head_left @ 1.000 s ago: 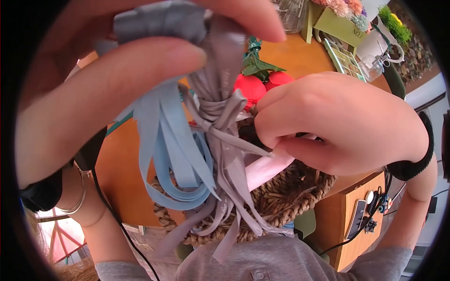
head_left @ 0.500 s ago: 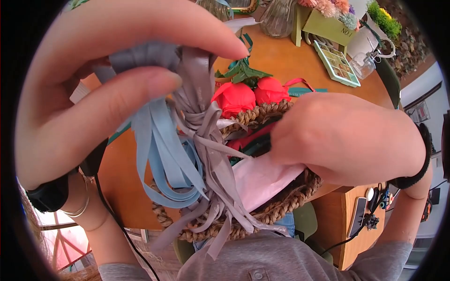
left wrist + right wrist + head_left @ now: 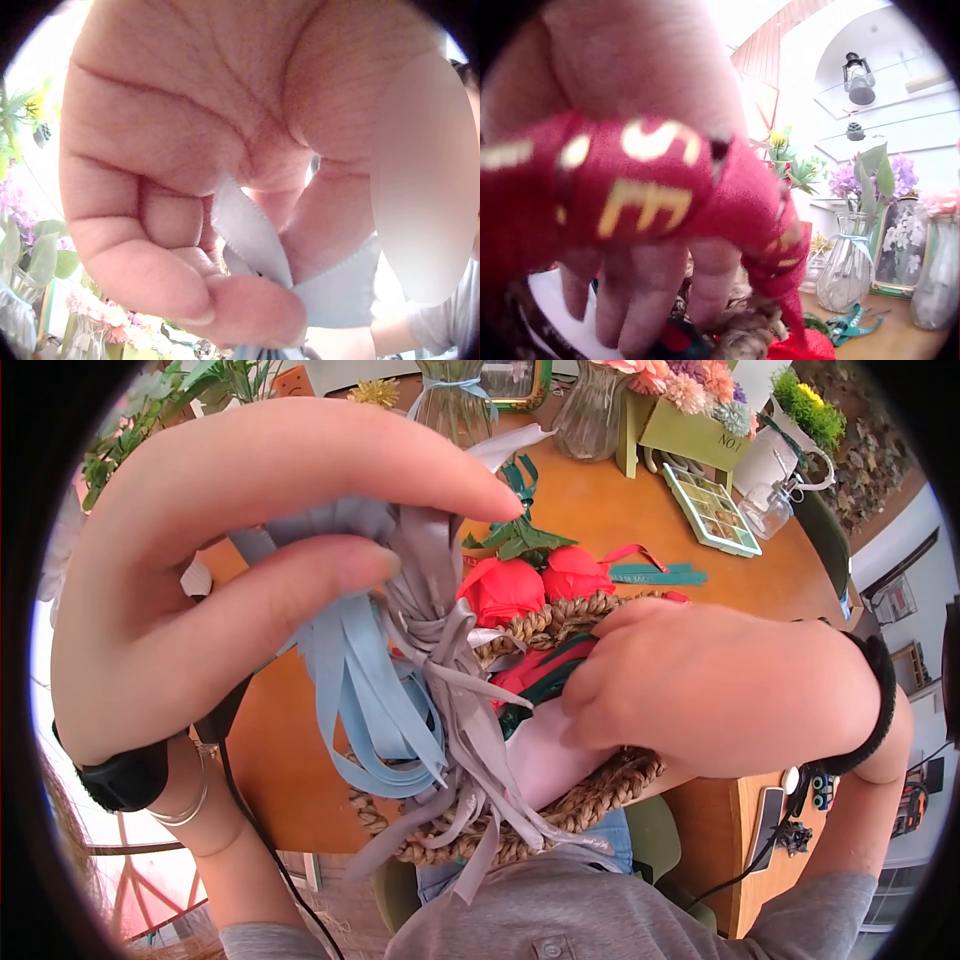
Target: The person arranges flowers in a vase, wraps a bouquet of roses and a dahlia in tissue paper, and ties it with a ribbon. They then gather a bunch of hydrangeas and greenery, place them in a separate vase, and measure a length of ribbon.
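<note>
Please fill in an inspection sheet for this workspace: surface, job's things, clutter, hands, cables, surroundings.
Surface: wooden table, orange-brown, partly hidden by hands and basket.
Job's things: grey and blue ribbon bundle, held up; woven basket with a pink strip inside; red lettered ribbon crossing the right wrist view.
Clutter: red roses, teal ribbon, compartment tray, spray bottle.
Hands: left hand grips the bundle; right hand is at the basket's opening, grip unclear.
Cables: black cable beside the left forearm.
Surroundings: flower box, glass vase, lantern.
</note>
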`<state>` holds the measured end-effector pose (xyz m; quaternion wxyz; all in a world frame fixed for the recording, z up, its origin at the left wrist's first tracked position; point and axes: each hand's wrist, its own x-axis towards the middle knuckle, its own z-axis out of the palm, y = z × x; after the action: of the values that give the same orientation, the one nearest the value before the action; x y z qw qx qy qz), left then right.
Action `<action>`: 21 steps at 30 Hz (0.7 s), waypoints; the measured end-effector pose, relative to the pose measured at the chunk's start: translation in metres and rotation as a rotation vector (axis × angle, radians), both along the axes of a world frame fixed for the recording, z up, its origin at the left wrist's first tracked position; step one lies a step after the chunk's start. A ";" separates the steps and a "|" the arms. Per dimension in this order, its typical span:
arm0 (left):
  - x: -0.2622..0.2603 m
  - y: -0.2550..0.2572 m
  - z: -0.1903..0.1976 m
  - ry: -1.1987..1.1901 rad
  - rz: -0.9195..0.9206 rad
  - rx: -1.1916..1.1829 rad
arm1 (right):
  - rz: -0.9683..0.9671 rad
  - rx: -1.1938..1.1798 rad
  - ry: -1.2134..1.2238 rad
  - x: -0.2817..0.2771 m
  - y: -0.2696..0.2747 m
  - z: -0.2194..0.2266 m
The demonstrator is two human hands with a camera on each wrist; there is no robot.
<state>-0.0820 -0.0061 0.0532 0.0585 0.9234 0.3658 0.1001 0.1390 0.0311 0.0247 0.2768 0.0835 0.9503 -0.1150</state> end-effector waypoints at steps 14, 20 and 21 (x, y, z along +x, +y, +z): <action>-0.012 -0.009 0.004 -0.070 0.023 0.126 | -0.201 0.010 0.298 0.000 -0.002 0.000; -0.017 -0.010 0.004 -0.203 -0.039 0.146 | -0.080 -0.088 0.569 0.002 -0.003 -0.026; -0.018 -0.011 0.005 -0.227 -0.050 0.148 | -0.077 -0.044 0.505 0.002 -0.003 -0.024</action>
<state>-0.0997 -0.0173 0.0580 0.0337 0.9169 0.3252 0.2292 0.1409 0.0277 0.0010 0.0280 0.0821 0.9827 -0.1634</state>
